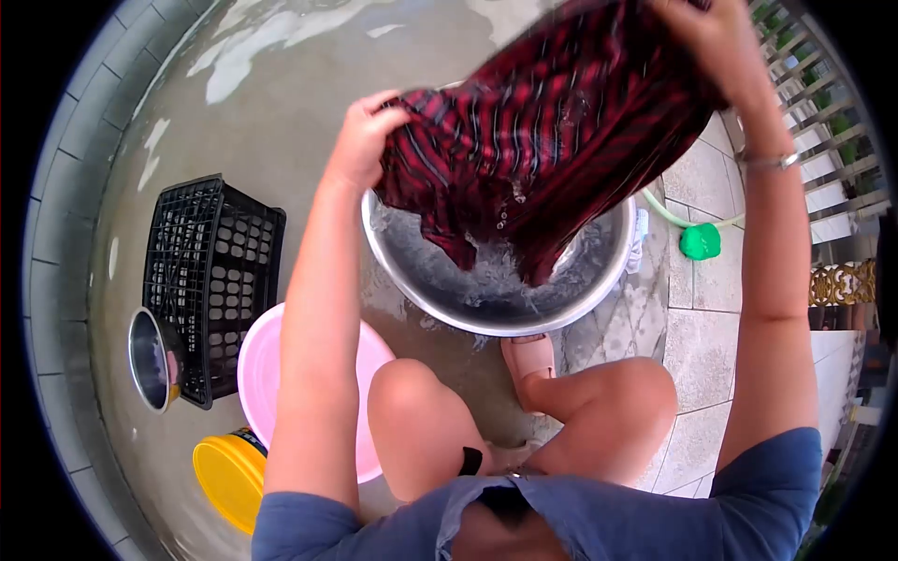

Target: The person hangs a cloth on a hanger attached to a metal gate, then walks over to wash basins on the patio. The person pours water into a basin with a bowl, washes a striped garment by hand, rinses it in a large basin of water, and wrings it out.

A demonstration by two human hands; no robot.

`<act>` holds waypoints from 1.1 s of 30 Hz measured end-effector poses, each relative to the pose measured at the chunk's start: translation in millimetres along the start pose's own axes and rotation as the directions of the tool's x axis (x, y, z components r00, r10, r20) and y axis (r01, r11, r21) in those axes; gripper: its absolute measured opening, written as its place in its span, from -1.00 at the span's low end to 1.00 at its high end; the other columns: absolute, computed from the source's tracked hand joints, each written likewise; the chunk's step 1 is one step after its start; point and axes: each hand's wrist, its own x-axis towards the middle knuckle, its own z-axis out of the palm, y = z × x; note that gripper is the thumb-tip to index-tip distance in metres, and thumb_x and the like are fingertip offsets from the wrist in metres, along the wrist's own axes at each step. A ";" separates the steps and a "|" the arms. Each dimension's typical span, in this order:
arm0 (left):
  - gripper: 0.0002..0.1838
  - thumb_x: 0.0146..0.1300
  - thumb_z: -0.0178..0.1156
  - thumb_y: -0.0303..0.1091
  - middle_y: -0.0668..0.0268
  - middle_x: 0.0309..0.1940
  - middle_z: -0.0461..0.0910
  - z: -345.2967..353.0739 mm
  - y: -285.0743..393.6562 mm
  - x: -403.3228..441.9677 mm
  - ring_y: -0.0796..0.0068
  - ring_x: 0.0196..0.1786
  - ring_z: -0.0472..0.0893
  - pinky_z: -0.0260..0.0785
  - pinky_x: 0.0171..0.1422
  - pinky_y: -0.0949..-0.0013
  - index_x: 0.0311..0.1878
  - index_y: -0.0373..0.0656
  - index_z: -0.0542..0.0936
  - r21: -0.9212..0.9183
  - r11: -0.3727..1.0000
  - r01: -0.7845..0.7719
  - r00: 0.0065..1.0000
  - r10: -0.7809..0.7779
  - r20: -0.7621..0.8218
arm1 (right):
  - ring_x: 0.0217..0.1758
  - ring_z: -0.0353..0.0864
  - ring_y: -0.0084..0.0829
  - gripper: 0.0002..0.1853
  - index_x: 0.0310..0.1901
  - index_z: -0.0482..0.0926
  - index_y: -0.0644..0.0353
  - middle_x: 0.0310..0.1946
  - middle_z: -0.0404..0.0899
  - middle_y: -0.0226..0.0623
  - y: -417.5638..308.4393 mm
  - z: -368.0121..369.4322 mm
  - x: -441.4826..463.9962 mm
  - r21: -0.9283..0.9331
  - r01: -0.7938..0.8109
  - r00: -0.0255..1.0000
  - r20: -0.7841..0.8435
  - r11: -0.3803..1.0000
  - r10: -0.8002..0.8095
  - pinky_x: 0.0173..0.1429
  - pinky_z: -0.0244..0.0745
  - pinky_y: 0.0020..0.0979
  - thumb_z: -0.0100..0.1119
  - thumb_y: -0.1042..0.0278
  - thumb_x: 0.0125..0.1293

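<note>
A wet, dark red and black striped garment (552, 112) is stretched between my two hands above a large metal basin (421, 297). My left hand (367, 138) is closed on its left edge, thumb on top. Higher up at the right, my right hand (716, 47) grips the other end, partly cut off by the top of the view. The lower corners of the cloth hang down into the basin, where the water is splashing. Drops fall from the fabric. A bracelet (772, 162) circles my right wrist.
Left of the basin are a black plastic crate (215, 280), a small metal bowl (154, 360), a pink tub (257, 374) and a yellow lid or bucket (229, 477). A green plastic piece (700, 241) lies by a pale hose (662, 211) on the right-hand tiles. A railing runs along the right.
</note>
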 end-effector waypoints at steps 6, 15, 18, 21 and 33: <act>-0.40 -0.12 -0.10 -0.78 0.30 0.01 0.43 14.9 73.3 -10.9 0.53 0.06 0.41 0.23 0.17 0.47 0.11 -0.25 0.35 0.366 0.888 -0.277 0.953 0.206 0.220 | -0.52 0.46 -0.65 -0.82 -0.35 0.56 0.33 -0.50 0.55 -0.38 -61.3 -35.6 44.9 -0.026 0.349 0.911 -0.225 0.937 -0.346 -0.41 0.37 -0.63 0.17 0.39 0.05; -0.04 -0.30 0.06 -0.67 0.15 0.17 0.24 -14.6 -45.2 -45.3 0.39 0.24 0.21 0.01 0.29 0.44 0.31 -0.09 -0.04 0.845 0.520 0.124 0.895 -0.427 0.131 | -0.32 0.53 -0.46 -0.70 -0.21 0.51 0.23 -0.40 0.57 -0.30 41.6 54.5 -1.6 -0.219 0.104 0.991 0.100 0.970 -0.083 -0.20 0.41 -0.46 0.17 0.22 0.07; -0.04 -0.22 0.27 -0.32 0.12 0.24 0.11 -41.2 -137.6 -34.3 0.20 0.29 0.13 -0.03 0.30 0.00 0.30 0.12 -0.02 0.903 0.422 0.076 0.954 -0.294 0.057 | -0.31 0.52 -0.11 -0.71 -0.29 0.50 0.04 -0.42 0.54 -0.15 92.5 114.1 -52.4 -0.351 0.052 0.983 0.186 0.935 0.015 -0.26 0.43 -0.22 0.17 0.07 -0.01; -0.08 -0.11 0.22 0.06 0.20 0.34 -0.19 -5.2 -160.4 -33.8 0.02 0.36 -0.15 -0.27 0.25 -0.30 0.31 0.37 -0.08 0.979 0.097 0.179 0.910 -0.394 -0.127 | -0.36 0.52 -0.13 -0.69 -0.27 0.44 0.02 -0.42 0.50 -0.22 145.2 170.2 -102.7 -0.398 0.024 0.954 0.284 0.917 0.098 -0.32 0.43 -0.20 0.18 0.07 -0.01; -0.26 0.00 0.09 -0.12 0.05 0.16 0.24 -59.1 -307.7 -19.0 0.11 0.18 0.25 0.12 0.22 0.10 0.28 -0.02 0.08 0.997 0.019 -0.078 0.906 -0.417 0.079 | -0.07 0.43 -0.06 -0.59 0.03 0.30 -0.09 -0.04 0.31 -0.07 278.1 284.9 -231.1 -0.497 -0.062 0.531 0.718 0.866 0.450 -0.19 0.45 -0.19 -0.05 0.36 0.08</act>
